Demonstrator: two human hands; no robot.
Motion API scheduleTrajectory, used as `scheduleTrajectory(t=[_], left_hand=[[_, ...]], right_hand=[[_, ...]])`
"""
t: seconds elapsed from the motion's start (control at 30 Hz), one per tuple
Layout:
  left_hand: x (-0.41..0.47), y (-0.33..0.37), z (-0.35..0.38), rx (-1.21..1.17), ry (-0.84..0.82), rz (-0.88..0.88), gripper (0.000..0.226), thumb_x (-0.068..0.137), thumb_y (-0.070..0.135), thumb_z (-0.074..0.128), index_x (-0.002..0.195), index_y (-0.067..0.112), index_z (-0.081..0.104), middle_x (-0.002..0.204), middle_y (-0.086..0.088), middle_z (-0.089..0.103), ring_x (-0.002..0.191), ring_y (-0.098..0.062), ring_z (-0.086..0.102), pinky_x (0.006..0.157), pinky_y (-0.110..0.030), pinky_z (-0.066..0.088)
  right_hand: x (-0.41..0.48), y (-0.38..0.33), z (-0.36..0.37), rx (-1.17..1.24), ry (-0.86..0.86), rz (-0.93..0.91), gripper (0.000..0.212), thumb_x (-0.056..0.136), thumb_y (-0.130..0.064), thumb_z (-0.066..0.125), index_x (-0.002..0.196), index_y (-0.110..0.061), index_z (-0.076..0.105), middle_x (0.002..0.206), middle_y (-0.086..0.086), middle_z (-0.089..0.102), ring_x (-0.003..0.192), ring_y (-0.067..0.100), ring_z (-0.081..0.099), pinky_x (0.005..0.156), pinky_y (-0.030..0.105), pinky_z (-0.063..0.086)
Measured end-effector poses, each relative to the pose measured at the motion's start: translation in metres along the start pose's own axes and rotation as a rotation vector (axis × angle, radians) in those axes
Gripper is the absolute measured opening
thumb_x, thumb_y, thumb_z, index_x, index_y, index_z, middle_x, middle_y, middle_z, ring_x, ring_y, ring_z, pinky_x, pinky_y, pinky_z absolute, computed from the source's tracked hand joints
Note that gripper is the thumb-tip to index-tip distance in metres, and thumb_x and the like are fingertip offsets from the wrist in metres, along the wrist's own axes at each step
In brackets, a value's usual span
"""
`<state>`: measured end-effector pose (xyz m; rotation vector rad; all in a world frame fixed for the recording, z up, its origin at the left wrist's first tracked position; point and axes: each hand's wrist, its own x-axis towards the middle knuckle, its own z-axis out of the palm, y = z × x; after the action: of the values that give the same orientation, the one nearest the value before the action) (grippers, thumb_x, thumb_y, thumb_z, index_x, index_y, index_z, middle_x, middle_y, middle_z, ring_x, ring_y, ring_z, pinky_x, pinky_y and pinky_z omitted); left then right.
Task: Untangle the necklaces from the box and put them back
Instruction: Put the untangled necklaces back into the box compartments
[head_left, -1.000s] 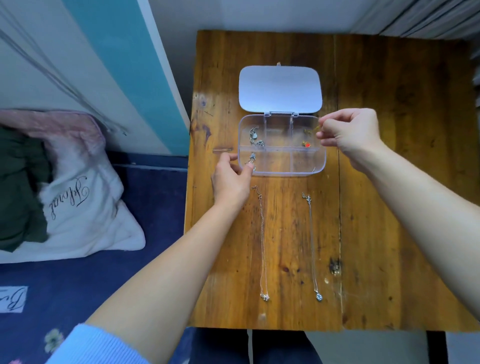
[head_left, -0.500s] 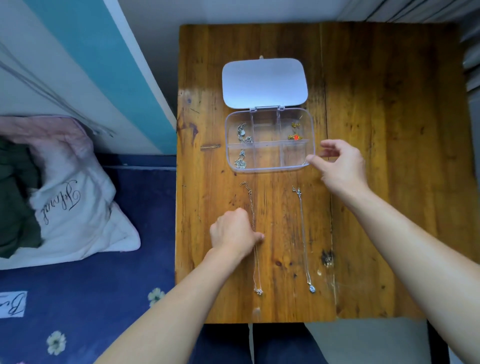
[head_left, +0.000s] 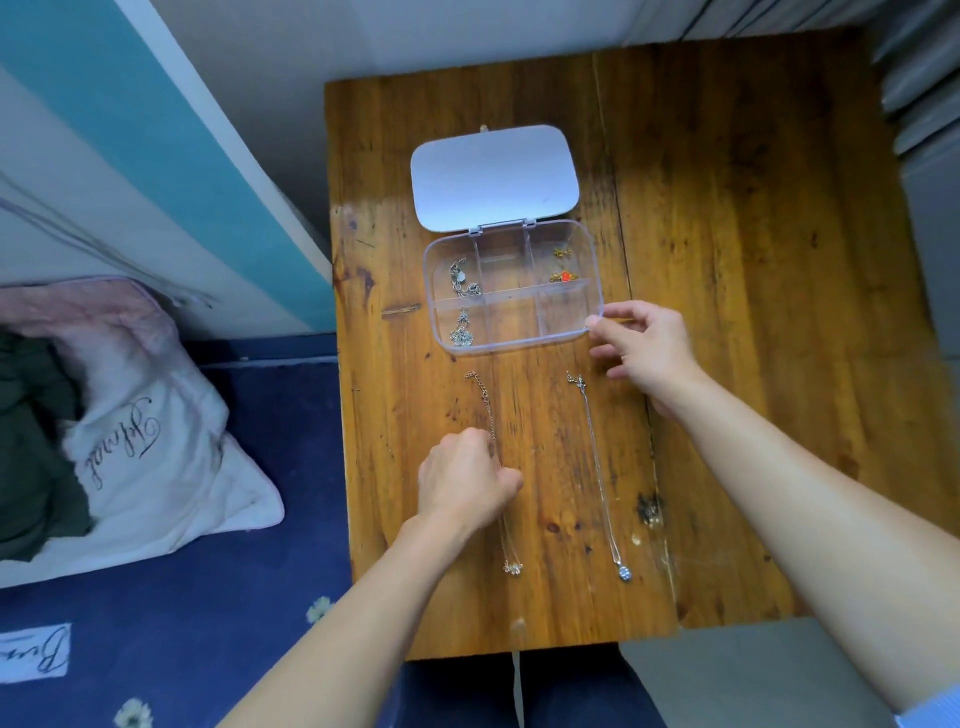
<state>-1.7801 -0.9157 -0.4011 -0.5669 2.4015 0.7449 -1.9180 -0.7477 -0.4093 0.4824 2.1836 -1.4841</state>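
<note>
Left hand (head_left: 465, 480) dropped onto lengthwise necklace (head_left: 487, 410), pendant nearest.

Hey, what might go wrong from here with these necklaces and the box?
1. The left hand lies over the left necklace; lifting it carelessly may bunch the chain again.
2. The right hand grips one corner of the open box; a tug may spill the jewellery inside.

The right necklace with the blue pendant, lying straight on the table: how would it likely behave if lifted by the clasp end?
The right necklace is a very thin chain, so it would probably hang limp and swing. Its blue pendant likely slides to the lowest point. It looks light and could snag or kink easily.
</note>
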Motion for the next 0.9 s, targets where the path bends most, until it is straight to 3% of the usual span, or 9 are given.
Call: scheduleTrajectory(t=[0.1, 0.23, 0.3, 0.37, 0.5, 0.63, 0.9], left_hand=[[-0.009, 0.003, -0.028, -0.242, 0.032, 0.108, 0.014, 0.065, 0.02, 0.068, 0.058, 0.014, 0.059, 0.067, 0.002, 0.066, 0.073, -0.021, 0.063, 0.065, -0.035, 0.054], [-0.017, 0.02, -0.076, -0.328, 0.19, 0.31, 0.014, 0.064, 0.015, 0.073, 0.057, 0.013, 0.061, 0.093, 0.006, 0.065, 0.084, -0.009, 0.06, 0.076, -0.016, 0.046], [-0.014, 0.032, -0.097, -0.37, 0.225, 0.353, 0.012, 0.067, 0.012, 0.072, 0.059, 0.012, 0.063, 0.103, 0.006, 0.064, 0.087, -0.01, 0.062, 0.076, -0.024, 0.05], [-0.006, 0.043, -0.115, -0.484, 0.203, 0.37, 0.009, 0.071, 0.008, 0.071, 0.064, 0.008, 0.064, 0.099, 0.002, 0.07, 0.09, -0.012, 0.067, 0.076, -0.031, 0.054], [0.021, 0.065, -0.14, -0.76, 0.189, 0.323, 0.008, 0.079, 0.005, 0.068, 0.075, 0.001, 0.063, 0.08, -0.017, 0.074, 0.081, -0.025, 0.073, 0.076, -0.042, 0.061], [0.052, 0.078, -0.142, -0.949, 0.188, 0.22, 0.004, 0.083, 0.003, 0.061, 0.079, 0.004, 0.06, 0.075, -0.017, 0.073, 0.074, -0.024, 0.074, 0.071, -0.04, 0.063], [0.084, 0.068, -0.096, -0.908, 0.046, 0.044, 0.009, 0.084, -0.002, 0.055, 0.078, 0.005, 0.056, 0.07, -0.017, 0.068, 0.063, -0.021, 0.072, 0.063, -0.034, 0.063]], right_hand=[[0.002, 0.0, 0.0, -0.006, -0.001, -0.001, 0.019, 0.086, -0.025, 0.07, 0.102, -0.017, 0.063, 0.092, 0.01, 0.071, 0.076, 0.019, 0.07, 0.054, 0.03, 0.053], [0.003, 0.002, 0.003, 0.001, 0.013, 0.002, 0.019, 0.085, -0.025, 0.07, 0.102, -0.017, 0.063, 0.092, 0.01, 0.071, 0.079, 0.021, 0.071, 0.054, 0.03, 0.053], [0.004, 0.003, 0.004, 0.0, 0.015, 0.006, 0.02, 0.085, -0.025, 0.07, 0.102, -0.016, 0.063, 0.091, 0.009, 0.072, 0.078, 0.02, 0.071, 0.053, 0.03, 0.052], [0.005, 0.003, 0.003, -0.005, 0.011, 0.01, 0.022, 0.084, -0.025, 0.07, 0.102, -0.015, 0.063, 0.09, 0.009, 0.072, 0.076, 0.019, 0.071, 0.052, 0.029, 0.051], [0.008, 0.001, 0.001, -0.021, -0.004, 0.01, 0.024, 0.083, -0.025, 0.071, 0.102, -0.014, 0.063, 0.088, 0.009, 0.072, 0.074, 0.019, 0.071, 0.048, 0.026, 0.048], [0.009, 0.002, 0.001, -0.026, -0.012, 0.005, 0.021, 0.081, -0.025, 0.072, 0.098, -0.016, 0.063, 0.087, 0.008, 0.072, 0.072, 0.018, 0.071, 0.047, 0.025, 0.048], [0.011, 0.003, 0.001, 0.008, -0.006, 0.018, 0.017, 0.08, -0.024, 0.073, 0.092, -0.019, 0.062, 0.084, 0.009, 0.072, 0.069, 0.017, 0.07, 0.045, 0.024, 0.045]])
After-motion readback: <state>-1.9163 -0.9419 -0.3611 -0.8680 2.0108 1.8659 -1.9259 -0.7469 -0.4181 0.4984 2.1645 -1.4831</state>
